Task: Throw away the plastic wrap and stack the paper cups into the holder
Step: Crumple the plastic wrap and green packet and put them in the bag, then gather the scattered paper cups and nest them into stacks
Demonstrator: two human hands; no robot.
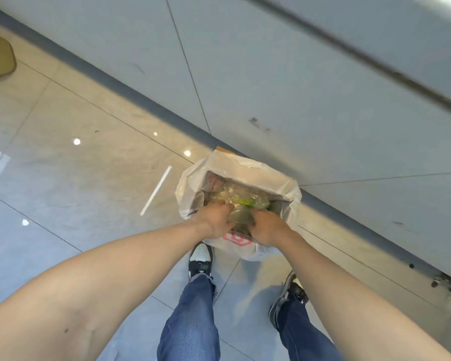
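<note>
A crumpled clear plastic wrap [238, 198] with a yellow-green patch lies inside a trash bin lined with a white bag [248, 169] on the floor by the wall. My left hand [215, 221] and my right hand [264, 226] are both down in the bin's near side, fingers closed on the wrap and pressing it in. Neither paper cups nor a holder appear in view.
A grey panelled wall [271, 87] with a dark baseboard runs diagonally behind the bin. Glossy floor tiles [76, 178] spread to the left. My two feet in sneakers [201, 256] stand just in front of the bin.
</note>
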